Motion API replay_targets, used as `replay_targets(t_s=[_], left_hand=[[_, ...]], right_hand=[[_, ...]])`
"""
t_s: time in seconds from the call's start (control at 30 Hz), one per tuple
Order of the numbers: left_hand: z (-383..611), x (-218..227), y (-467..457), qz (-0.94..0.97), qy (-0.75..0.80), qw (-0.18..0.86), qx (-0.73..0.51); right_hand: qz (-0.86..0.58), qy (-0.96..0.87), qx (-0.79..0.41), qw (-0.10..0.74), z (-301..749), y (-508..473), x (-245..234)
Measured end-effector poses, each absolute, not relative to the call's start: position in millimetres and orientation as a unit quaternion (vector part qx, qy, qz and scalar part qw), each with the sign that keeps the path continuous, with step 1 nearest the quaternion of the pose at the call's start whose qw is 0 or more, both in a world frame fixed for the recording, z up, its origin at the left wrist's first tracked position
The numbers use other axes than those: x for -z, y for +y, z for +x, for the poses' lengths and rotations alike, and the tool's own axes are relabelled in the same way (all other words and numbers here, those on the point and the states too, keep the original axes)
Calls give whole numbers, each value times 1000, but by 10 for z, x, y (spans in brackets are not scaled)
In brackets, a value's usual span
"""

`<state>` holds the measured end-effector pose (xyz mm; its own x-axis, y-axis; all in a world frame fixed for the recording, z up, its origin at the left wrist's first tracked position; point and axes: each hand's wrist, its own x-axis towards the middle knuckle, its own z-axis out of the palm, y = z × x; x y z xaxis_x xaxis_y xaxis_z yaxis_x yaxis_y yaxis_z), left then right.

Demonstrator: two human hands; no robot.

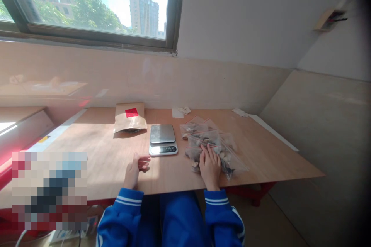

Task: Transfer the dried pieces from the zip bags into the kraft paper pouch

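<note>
At least 2 clear zip-seal bags [208, 139] packed with rough fragments [194, 150], possibly stones, were seen on a plywood tabletop [95, 166], to the right of a digital scale [162, 139]. The bags were judged weighty and slippery, with shifting contents, and best taken from beneath or by the red-lined seal. The fingers of the right hand [210, 168] were spread slightly apart and pressed on the nearest bag, not clamped. The fingers of the left hand [135, 170] were held together, loosely curled, on bare wood near the scale. A kraft paper bag [130, 121] with a red label [131, 112] was placed behind the scale, and scraps of white tissue [182, 110] were seen along the far edge.
</note>
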<state>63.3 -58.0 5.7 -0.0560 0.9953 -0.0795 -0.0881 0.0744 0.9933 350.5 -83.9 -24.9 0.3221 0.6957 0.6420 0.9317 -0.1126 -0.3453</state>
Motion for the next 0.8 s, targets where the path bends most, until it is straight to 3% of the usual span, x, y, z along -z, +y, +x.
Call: replay_targets(t_s=[0.53,0.8], left_hand=[[591,-18,-604,437,509,535,-513],[614,-59,-653,458,507,536,-496]], right_hand=[[-738,-568,150,332,3697,-439,302],[-720,-565,172,365,3708,-384,337]])
